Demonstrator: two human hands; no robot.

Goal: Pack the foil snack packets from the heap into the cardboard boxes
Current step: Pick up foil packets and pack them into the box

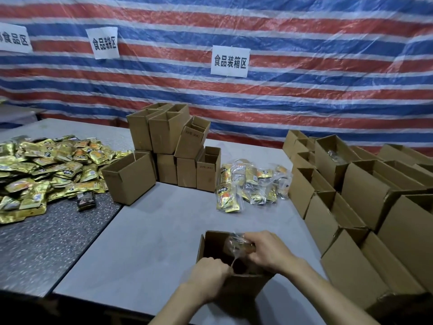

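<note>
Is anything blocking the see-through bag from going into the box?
Nothing that shows. The box is open on top, and the bag already sits in its mouth, gripped by the right hand and pinched by the left hand. The box's bottom is too dark to see.

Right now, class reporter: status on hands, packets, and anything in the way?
Hands: left hand pinches clear bag of packets, right hand grips it. Bag partly inside open box. Box mouth unobstructed; foil heap far left.
</note>
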